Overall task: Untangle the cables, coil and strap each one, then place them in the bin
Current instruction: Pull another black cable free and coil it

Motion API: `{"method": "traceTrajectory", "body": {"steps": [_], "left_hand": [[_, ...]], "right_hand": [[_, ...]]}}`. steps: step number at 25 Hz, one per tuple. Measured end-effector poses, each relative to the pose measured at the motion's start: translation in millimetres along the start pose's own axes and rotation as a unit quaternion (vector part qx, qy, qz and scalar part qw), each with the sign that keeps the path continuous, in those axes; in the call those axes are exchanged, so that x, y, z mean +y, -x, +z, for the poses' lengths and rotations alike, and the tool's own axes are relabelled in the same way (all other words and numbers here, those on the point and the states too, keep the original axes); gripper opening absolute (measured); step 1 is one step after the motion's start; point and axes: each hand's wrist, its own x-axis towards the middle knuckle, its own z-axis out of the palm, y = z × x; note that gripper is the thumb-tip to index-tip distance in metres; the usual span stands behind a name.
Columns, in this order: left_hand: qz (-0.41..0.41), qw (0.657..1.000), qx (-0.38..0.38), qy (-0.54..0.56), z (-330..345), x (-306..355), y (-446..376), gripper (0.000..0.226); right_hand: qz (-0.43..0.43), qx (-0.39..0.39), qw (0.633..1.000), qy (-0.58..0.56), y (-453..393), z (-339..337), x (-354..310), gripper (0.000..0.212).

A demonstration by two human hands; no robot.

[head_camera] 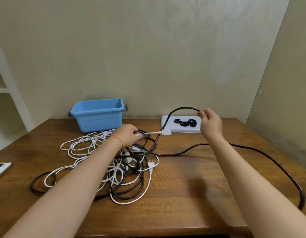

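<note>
Both forearms bare all the way down, no sleeves in view. Left hand: thin red-orange string bracelet at wrist, single strand, nothing hanging off it that I can make out. Right hand: no watch, no band. No gloves on either. Rings? Can't tell, fingers too small and blurry.

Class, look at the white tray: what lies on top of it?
On the white tray lie black strap rolls; a raised black cable crosses its left end. The right hand hides its right edge.
</note>
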Motion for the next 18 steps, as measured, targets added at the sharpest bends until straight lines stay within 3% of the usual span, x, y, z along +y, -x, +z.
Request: {"method": "traceTrajectory", "body": {"steps": [2, 4, 6, 8, 10, 12, 14, 16, 18], "left_hand": [[-0.068, 0.987, 0.086, -0.118, -8, 1, -6, 0.021], [-0.107, 0.973, 0.077, -0.19, -17, 1, -12, 0.024], [-0.066, 0.989, 0.018, -0.133, -21, 6, -20, 0.023], [-0.038, 0.999, 0.018, 0.034, -22, 18, -22, 0.017], [-0.111, 0.977, 0.108, 0.15, -26, 26, -24, 0.02], [-0.156, 0.965, 0.193, 0.081, -24, 27, -19, 0.034], [-0.043, 0.976, 0.197, 0.086, -21, 39, -14, 0.053], [0.089, 0.96, 0.117, 0.238, -15, 73, -9, 0.064], [0.107, 0.929, 0.026, 0.352, 1, 104, -9, 0.057]], "right_hand": [[0.011, 0.014, 1.0, 0.01, -3, -2, -5, 0.025], [0.036, 0.023, 0.998, 0.045, -4, 0, -8, 0.026], [0.035, 0.011, 0.998, 0.056, -5, 3, -9, 0.026], [0.012, -0.022, 0.999, 0.034, -2, 7, -13, 0.026], [-0.012, -0.053, 0.997, 0.052, 1, 9, -17, 0.02], [-0.016, -0.061, 0.996, 0.069, 2, 7, -18, 0.021], [-0.016, -0.06, 0.997, 0.046, 0, 2, -16, 0.026], [-0.039, -0.089, 0.995, -0.036, 1, 0, -17, 0.029], [-0.053, -0.115, 0.985, -0.121, 6, -2, -20, 0.028]]}}
